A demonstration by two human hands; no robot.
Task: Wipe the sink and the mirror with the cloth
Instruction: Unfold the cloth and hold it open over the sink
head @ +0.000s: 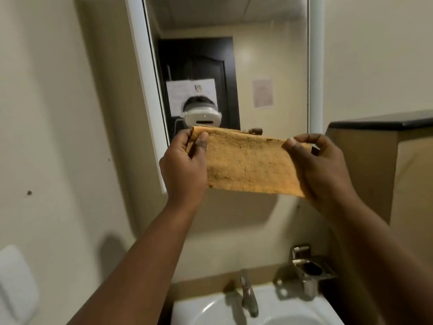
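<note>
Two hands are holding the orange cloth [248, 160] stretched flat in front of the mirror [234, 66]: the left hand [185, 158] is pinching its upper left corner, the right hand [321, 165] its right edge. Below, the white sink [199, 308] is carrying a chrome tap [248, 294]. Two paper notices are showing in the mirror, their writing too blurred to read.

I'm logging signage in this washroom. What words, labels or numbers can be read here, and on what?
Nothing is legible.
White paper on the dark door, seen in the mirror: print and a small picture, too blurred to read.
Pinkish notice on the reflected wall: too faint.
Orange cloth, tap: no markings visible.
</note>
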